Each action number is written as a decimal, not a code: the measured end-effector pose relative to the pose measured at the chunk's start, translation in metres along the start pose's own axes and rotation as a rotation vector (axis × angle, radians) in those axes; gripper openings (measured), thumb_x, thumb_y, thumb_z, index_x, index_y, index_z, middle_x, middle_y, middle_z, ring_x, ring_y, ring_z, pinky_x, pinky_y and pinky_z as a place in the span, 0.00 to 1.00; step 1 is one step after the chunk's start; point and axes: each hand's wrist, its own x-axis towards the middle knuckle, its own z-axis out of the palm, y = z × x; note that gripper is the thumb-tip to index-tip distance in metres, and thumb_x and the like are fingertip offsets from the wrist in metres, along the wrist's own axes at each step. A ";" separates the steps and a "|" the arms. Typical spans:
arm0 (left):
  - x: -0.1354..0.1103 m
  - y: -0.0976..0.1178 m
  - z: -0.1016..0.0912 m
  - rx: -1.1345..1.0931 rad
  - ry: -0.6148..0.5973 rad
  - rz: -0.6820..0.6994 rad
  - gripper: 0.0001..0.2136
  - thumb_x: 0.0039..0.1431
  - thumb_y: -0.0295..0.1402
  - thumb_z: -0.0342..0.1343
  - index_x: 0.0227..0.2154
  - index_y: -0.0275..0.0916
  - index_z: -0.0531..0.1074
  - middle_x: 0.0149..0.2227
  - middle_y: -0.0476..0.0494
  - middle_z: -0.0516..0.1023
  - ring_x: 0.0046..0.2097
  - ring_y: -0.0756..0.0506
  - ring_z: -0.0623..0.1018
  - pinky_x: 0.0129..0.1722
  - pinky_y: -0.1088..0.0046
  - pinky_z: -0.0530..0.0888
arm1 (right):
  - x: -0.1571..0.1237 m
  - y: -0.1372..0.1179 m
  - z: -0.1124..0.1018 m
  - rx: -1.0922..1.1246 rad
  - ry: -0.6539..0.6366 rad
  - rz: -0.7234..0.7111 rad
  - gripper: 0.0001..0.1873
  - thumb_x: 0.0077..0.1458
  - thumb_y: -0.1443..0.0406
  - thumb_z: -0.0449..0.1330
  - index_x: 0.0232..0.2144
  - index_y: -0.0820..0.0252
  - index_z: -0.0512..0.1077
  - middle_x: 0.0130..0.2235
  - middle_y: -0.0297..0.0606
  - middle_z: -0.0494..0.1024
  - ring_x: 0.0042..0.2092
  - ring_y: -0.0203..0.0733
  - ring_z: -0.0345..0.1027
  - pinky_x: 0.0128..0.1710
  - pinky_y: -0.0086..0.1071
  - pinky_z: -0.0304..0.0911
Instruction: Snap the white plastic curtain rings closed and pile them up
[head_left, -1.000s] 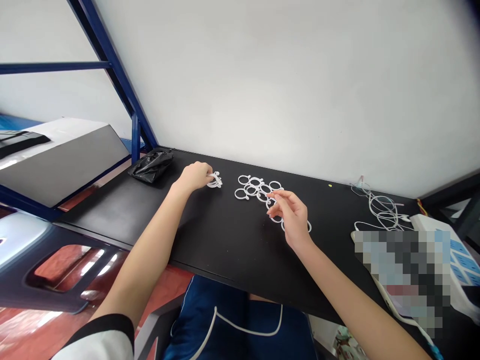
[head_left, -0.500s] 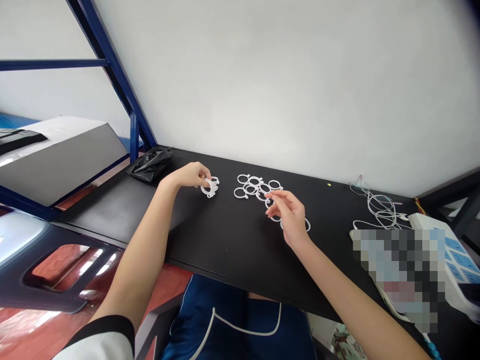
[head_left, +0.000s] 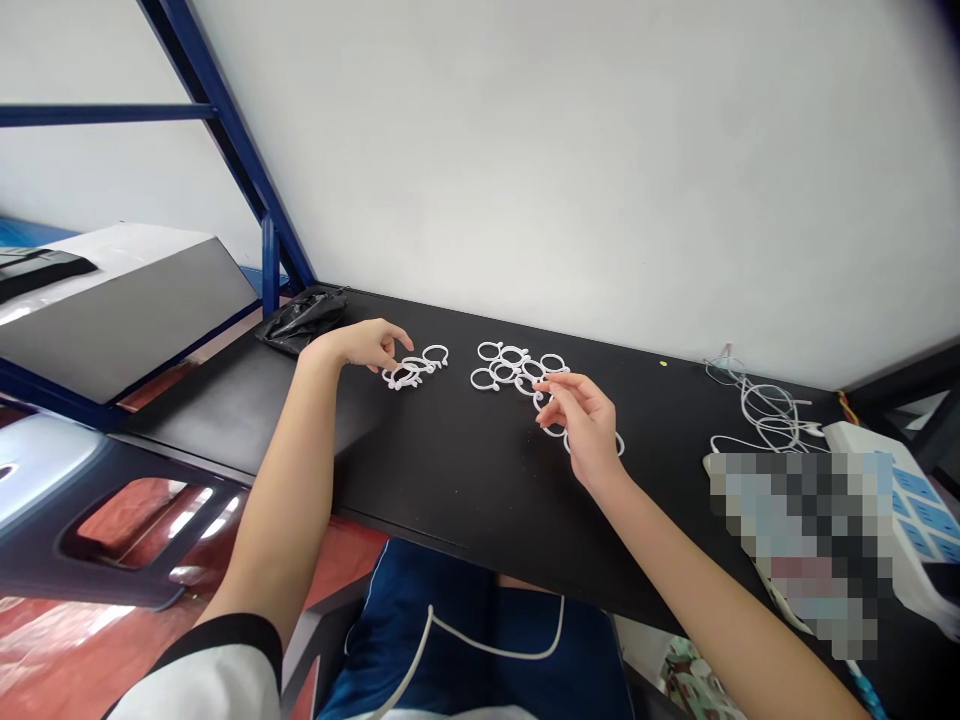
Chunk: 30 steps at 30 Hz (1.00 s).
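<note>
My left hand (head_left: 370,345) is just above a small heap of white rings (head_left: 405,374), with its fingers apart and bent downward. One separate white ring (head_left: 435,355) lies to the right of that heap. Each ring carries a small knob. My right hand (head_left: 586,420) hovers at the right edge of a second, wider cluster of white rings (head_left: 505,371). Its thumb and fingertips are drawn together in a pinch; whether a ring is between them I cannot make out. More rings lie partly hidden under this hand.
A crumpled black plastic bag (head_left: 304,318) lies at the black table's (head_left: 450,480) far left. To the right are coiled white cables (head_left: 772,415), a blurred-out item (head_left: 802,540) and a white power strip (head_left: 900,500). A pale wall (head_left: 562,180) rises behind the table.
My left hand has let go of the white rings it was gripping and moved slightly left; they now lie spread on the table. My right hand has barely moved.
</note>
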 end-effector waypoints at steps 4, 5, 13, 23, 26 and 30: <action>0.003 0.019 0.007 0.008 0.199 0.078 0.20 0.49 0.38 0.55 0.45 0.35 0.73 0.24 0.50 0.73 0.26 0.49 0.72 0.28 0.75 0.67 | 0.000 0.001 0.000 0.015 0.023 -0.016 0.08 0.50 0.61 0.63 0.33 0.58 0.74 0.33 0.36 0.81 0.22 0.33 0.68 0.24 0.31 0.67; 0.007 0.028 0.014 0.006 0.268 0.121 0.20 0.53 0.40 0.53 0.46 0.35 0.72 0.26 0.49 0.73 0.28 0.49 0.72 0.31 0.74 0.67 | 0.001 0.001 0.000 0.019 0.031 -0.022 0.08 0.50 0.61 0.63 0.32 0.58 0.74 0.33 0.36 0.81 0.21 0.33 0.68 0.23 0.31 0.66; 0.036 0.081 0.084 0.038 0.160 0.438 0.11 0.53 0.41 0.58 0.32 0.37 0.75 0.39 0.43 0.75 0.33 0.49 0.72 0.34 0.74 0.67 | 0.006 -0.002 -0.004 0.039 0.142 -0.067 0.06 0.50 0.63 0.62 0.31 0.58 0.72 0.31 0.34 0.80 0.20 0.31 0.66 0.23 0.30 0.65; 0.027 0.076 0.062 -0.068 0.208 0.372 0.21 0.67 0.45 0.38 0.41 0.35 0.71 0.34 0.44 0.76 0.29 0.52 0.71 0.29 0.77 0.67 | 0.007 -0.005 -0.006 0.060 0.164 -0.069 0.06 0.49 0.63 0.62 0.31 0.58 0.72 0.31 0.34 0.79 0.20 0.30 0.65 0.24 0.30 0.64; 0.035 0.089 0.084 -0.035 0.372 0.319 0.16 0.66 0.42 0.42 0.38 0.36 0.70 0.36 0.42 0.76 0.32 0.49 0.72 0.33 0.74 0.67 | 0.008 -0.005 -0.006 0.060 0.165 -0.067 0.06 0.49 0.63 0.62 0.31 0.58 0.71 0.30 0.34 0.79 0.20 0.30 0.65 0.23 0.30 0.64; 0.041 0.097 0.110 0.039 0.383 0.341 0.13 0.63 0.41 0.49 0.29 0.38 0.70 0.36 0.43 0.74 0.33 0.47 0.72 0.33 0.72 0.65 | 0.009 -0.003 -0.007 0.061 0.166 -0.069 0.06 0.49 0.63 0.62 0.31 0.58 0.72 0.30 0.34 0.79 0.20 0.30 0.65 0.24 0.30 0.64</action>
